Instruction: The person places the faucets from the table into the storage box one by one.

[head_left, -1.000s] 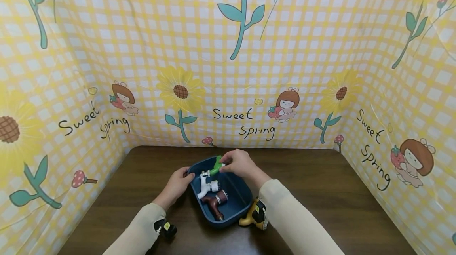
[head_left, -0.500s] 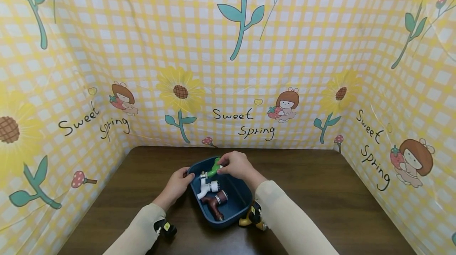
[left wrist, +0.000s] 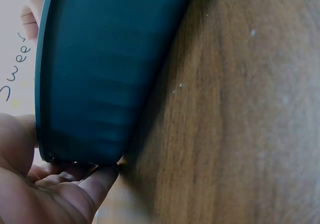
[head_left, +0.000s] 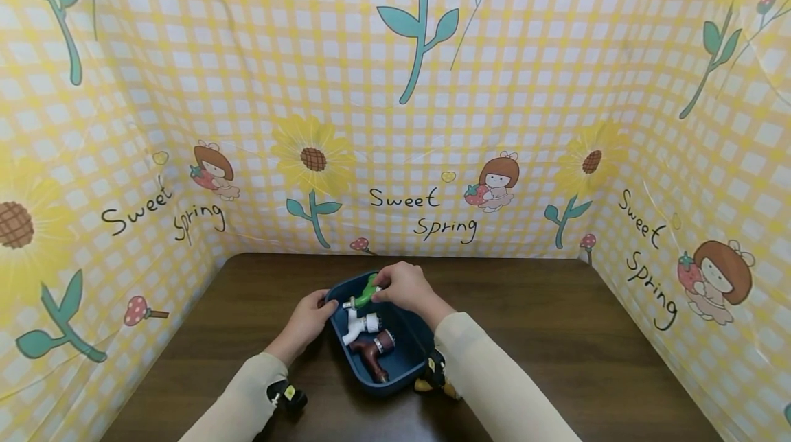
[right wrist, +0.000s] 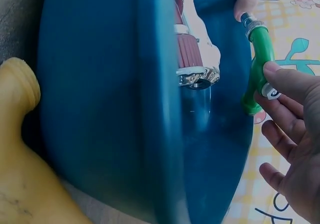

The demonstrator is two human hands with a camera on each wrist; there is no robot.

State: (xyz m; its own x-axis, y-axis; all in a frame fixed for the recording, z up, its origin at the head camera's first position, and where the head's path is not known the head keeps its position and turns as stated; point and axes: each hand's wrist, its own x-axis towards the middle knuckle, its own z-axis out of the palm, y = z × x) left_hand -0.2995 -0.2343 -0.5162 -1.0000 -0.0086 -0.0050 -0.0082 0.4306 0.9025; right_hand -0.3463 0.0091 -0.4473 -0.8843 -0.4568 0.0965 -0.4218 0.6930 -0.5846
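A blue plastic basin (head_left: 408, 342) stands on the table, and my left hand (head_left: 309, 318) grips its far left corner, thumb at the rim and fingers along the outside. Over the basin's far end my right hand (head_left: 404, 286) pinches a green tap (head_left: 364, 293) between thumb and fingertips. The right wrist view shows the tap's metal spout end pointing up beside the left thumb, with the pinch at its white knob (right wrist: 270, 92). Inside the basin lie a white tap (head_left: 363, 324) and a dark red-brown tap (head_left: 373, 353).
Just outside the basin's near right corner a yellow tap (head_left: 423, 385) lies on the brown wooden table (head_left: 531, 332), partly behind my right wrist camera (head_left: 435, 368). A yellow checked cloth (head_left: 395, 119) walls in the back and both sides.
My right hand has shifted slightly left with the green tap, bringing it nearer the left thumb. The right sleeve now covers more of the yellow tap. My left hand and the basin stay put.
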